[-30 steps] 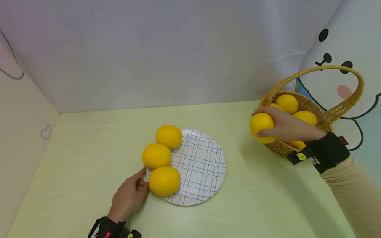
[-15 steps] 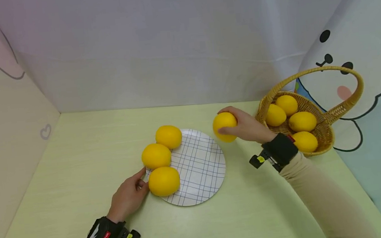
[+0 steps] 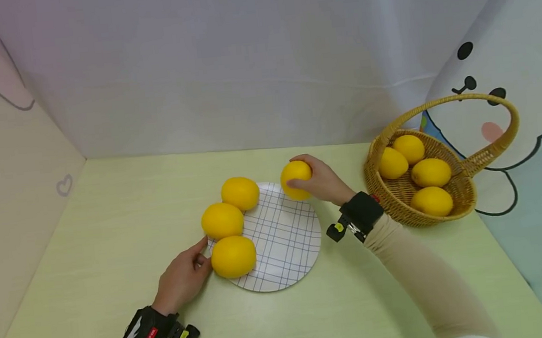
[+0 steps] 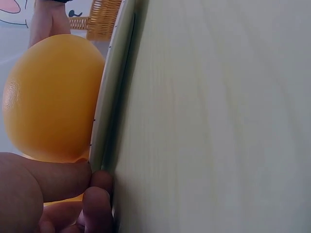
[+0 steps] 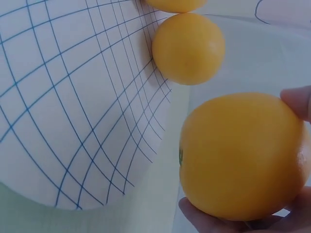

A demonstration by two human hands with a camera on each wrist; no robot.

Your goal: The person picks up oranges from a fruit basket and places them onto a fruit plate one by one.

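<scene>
My right hand [image 3: 320, 179] grips a yellow lemon [image 3: 296, 179] at the far right edge of a round white plate [image 3: 283, 244] with a blue grid. In the right wrist view, fingers and thumb hold that lemon [image 5: 243, 155] from both sides, beside the plate's bare surface [image 5: 73, 111]. Three more lemons, one of them nearest me [image 3: 234, 257], lie in a row along the plate's left side. At the left rim, my left hand [image 3: 182, 280] pinches the plate's edge. Its thumb [image 4: 58, 179] shows on the rim in the left wrist view, with fingertips under the edge.
A wicker basket [image 3: 392, 206] with a tall arched handle stands at the right back of the pale wooden table [image 3: 109, 222], holding several lemons [image 3: 430, 172]. White cloth [image 3: 224, 86] hangs behind the table, and printed panels flank both sides.
My right hand has carried the lemon leftward from the basket to the plate's far right edge. The left hand has stayed at the plate's rim, and the three lemons have not moved.
</scene>
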